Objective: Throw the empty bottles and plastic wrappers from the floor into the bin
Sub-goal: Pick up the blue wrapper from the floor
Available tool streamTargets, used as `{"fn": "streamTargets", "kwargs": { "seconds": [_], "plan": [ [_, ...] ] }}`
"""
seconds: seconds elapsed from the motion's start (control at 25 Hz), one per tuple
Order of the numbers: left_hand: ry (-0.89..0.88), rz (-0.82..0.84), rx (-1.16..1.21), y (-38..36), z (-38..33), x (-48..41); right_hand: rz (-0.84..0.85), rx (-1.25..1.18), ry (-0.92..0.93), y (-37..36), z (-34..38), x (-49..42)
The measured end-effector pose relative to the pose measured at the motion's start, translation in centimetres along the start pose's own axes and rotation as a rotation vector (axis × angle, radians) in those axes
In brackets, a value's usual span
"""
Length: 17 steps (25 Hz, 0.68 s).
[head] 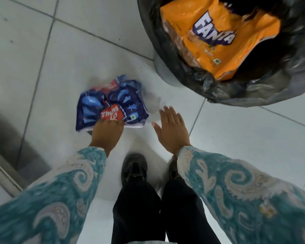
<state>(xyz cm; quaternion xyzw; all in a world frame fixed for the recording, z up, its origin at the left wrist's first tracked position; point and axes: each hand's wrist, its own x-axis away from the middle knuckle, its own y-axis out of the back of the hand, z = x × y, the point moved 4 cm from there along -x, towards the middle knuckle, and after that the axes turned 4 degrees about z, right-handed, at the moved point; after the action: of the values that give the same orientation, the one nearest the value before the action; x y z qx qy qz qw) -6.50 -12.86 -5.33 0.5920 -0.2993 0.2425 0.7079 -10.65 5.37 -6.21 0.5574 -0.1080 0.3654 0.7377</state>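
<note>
1. Head view, looking down: at left we see the left hand (107,133) with its fingers curled onto the near edge of a crumpled blue wrapper (111,104) lying on the tiled floor (77,55).
2. Just right of it, our right hand (171,128) hovers open, fingers spread, holding nothing.
3. Upper right, the black-lined bin (192,71) holds an orange wrapper (218,41).

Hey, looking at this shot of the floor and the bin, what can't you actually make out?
Head view only:
- Left hand fingertips: curled onto the blue Thums Up wrapper, so the grip is unclear.
- Bin contents: the orange Fanta wrapper covers what lies beneath; the frame's top and right edges cut off the rim.
- Right shoe: mostly behind the right sleeve.
- Bottles: none visible.
</note>
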Motion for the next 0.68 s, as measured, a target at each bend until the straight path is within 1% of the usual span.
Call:
{"fn": "streamTargets", "kwargs": {
  "seconds": [0.08,0.16,0.28,0.32,0.4,0.48,0.52,0.56,0.6,0.68],
  "plan": [
    [0.107,-0.014,0.226,2.0,0.5,2.9,-0.039,-0.081,0.147,2.3,2.2,2.2],
    [0.149,-0.115,0.361,5.0,1.4,6.0,-0.122,-0.159,0.22,5.7,5.0,4.5],
    [0.172,-0.253,0.407,10.3,2.4,10.0,-0.258,-0.309,0.195,11.6,9.2,6.1],
    [0.184,-0.284,0.399,12.6,2.5,11.4,-0.312,-0.359,0.189,14.1,10.4,6.6],
    [0.191,-0.42,0.342,17.4,2.6,13.2,-0.422,-0.446,0.197,19.5,12.2,7.1],
    [0.092,-0.65,0.222,23.1,2.8,13.8,-0.546,-0.504,0.23,25.1,12.9,7.3],
    [0.0,-0.763,0.14,26.3,2.8,13.6,-0.621,-0.532,0.245,28.0,12.7,7.4],
    [-0.104,-0.841,0.069,29.5,2.6,13.0,-0.701,-0.564,0.25,31.0,12.1,7.5],
    [-0.208,-0.904,-0.001,32.3,2.2,12.3,-0.782,-0.594,0.242,33.6,11.3,7.5],
    [-0.451,-0.884,-0.066,36.2,0.2,10.3,-0.913,-0.652,0.202,37.6,9.0,7.4]
  ]
}}
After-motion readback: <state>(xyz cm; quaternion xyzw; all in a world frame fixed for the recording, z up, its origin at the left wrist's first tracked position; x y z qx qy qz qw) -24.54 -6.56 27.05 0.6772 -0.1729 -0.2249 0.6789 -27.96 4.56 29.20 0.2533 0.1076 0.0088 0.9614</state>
